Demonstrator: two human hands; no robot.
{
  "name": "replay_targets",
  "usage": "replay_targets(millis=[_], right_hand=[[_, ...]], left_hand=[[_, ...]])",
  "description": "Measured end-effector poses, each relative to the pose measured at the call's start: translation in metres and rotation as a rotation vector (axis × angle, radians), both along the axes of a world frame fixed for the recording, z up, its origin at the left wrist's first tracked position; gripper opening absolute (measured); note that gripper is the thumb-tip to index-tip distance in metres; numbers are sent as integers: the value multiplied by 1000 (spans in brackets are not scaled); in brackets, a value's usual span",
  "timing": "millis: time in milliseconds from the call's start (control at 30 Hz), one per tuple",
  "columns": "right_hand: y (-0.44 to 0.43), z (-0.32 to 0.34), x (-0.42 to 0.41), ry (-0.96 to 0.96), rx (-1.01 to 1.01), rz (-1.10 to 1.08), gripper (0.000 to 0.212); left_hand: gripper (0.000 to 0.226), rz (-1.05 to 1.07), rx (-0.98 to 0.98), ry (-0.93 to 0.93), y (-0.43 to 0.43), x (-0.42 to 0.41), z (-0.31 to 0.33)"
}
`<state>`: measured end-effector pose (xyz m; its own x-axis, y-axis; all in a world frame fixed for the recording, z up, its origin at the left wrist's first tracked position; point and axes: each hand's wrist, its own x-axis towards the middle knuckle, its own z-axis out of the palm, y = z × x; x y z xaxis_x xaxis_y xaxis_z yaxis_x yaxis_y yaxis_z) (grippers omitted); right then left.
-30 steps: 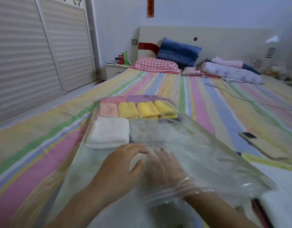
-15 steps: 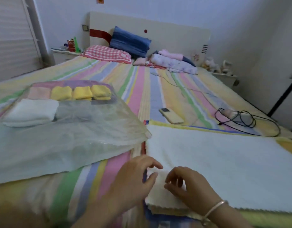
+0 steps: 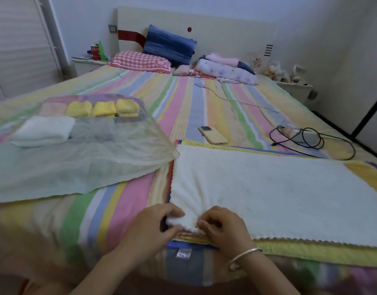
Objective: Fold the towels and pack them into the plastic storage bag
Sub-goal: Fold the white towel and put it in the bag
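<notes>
A large white towel (image 3: 274, 192) lies spread flat on top of a stack of other towels, yellow and blue edges (image 3: 289, 250) showing beneath it. My left hand (image 3: 153, 226) and my right hand (image 3: 223, 228) both pinch its near left corner, which is bunched up between them. To the left lies the clear plastic storage bag (image 3: 83, 167), holding folded towels: a white one (image 3: 43, 130), a grey one (image 3: 92, 129), yellow ones (image 3: 104, 108) and a pink one at the far end.
A yellow phone (image 3: 213, 135) lies on the striped bed beyond the towel. A black cable coil (image 3: 304, 139) sits to the right. Pillows and folded bedding are at the headboard. A nightstand stands at the back left.
My hands left the bag and came over to the white towel. Half a second ago they hovered at its corner; now both pinch it and the corner is gathered up.
</notes>
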<state>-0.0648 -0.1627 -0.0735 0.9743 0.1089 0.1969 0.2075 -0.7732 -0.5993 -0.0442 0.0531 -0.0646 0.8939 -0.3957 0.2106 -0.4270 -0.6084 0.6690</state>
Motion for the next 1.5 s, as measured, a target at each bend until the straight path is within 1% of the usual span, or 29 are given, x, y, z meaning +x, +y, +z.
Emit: replay_targets(millis=[100, 167, 233, 267, 333, 367, 400, 433, 467, 533, 567, 633, 700, 767, 833, 900, 1000, 1067, 1133, 1167, 1233, 1267, 1333, 1400, 1433, 1500], right_hand=[[0, 0, -3, -25, 17, 9, 19], [1, 1, -5, -35, 5, 11, 22], [5, 5, -9, -50, 27, -37, 17], [7, 6, -12, -105, 40, -87, 15], [11, 12, -20, -307, -25, -210, 15], [13, 17, -26, -356, -56, -258, 17], [14, 21, -32, -345, -55, -287, 20], [15, 23, -37, -280, -11, -285, 25], [13, 23, -40, -172, 84, -263, 32], [6, 24, -45, 27, 371, -249, 45], [-2, 24, -45, 61, 497, -283, 50], [-21, 32, -47, 55, 644, -381, 53], [-48, 39, -46, 55, 699, -486, 46], [-82, 43, -45, 75, 773, -571, 42], [-121, 43, -45, 104, 759, -656, 48], [-160, 41, -43, 99, 729, -737, 49], [-214, 37, -42, 81, 772, -869, 50], [-248, 37, -43, 118, 697, -980, 55], [-277, 36, -44, 203, 589, -1073, 57], [-288, 35, -45, 249, 534, -1112, 57], [-297, 33, -43, 308, 373, -1161, 52], [-294, 32, -41, 298, 267, -1163, 49], [-275, 32, -37, 193, -9, -1089, 48], [-240, 35, -31, 46, -314, -943, 53], [-217, 36, -27, -19, -409, -867, 54], [-166, 37, -19, -168, -498, -677, 55]], left_hand=[[13, 30, -71, 84, -1, 2, 4], [11, 61, -78, 102, 0, 3, 7], [8, 109, -64, 34, -2, 3, 11], [7, 147, -49, -35, -4, 2, 14], [5, 241, -23, -174, -8, -5, 24], [6, 274, -42, -191, -10, -8, 28], [7, 286, -89, -168, -13, -11, 30], [8, 281, -150, -128, -16, -12, 30], [9, 271, -223, -85, -19, -13, 29], [11, 289, -362, -13, -27, -15, 26], [10, 315, -414, 12, -31, -17, 26], [12, 384, -523, 47, -38, -17, 21], [13, 448, -609, 76, -44, -14, 14], [16, 494, -640, 74, -51, -12, 11], [18, 510, -652, 51, -62, -13, 11], [17, 504, -664, 22, -75, -16, 15], [23, 530, -678, -16, -90, -15, 15], [21, 552, -686, -8, -97, -14, 13], [11, 569, -686, 16, -101, -13, 11], [9, 574, -686, 18, -102, -13, 11], [13, 589, -676, 26, -102, -13, 9], [11, 596, -664, 34, -102, -13, 9], [2, 576, -647, 46, -100, -12, 9], [20, 527, -615, 66, -98, -14, 9], [28, 505, -597, 72, -96, -15, 9], [34, 475, -565, 89, -92, -17, 7]])
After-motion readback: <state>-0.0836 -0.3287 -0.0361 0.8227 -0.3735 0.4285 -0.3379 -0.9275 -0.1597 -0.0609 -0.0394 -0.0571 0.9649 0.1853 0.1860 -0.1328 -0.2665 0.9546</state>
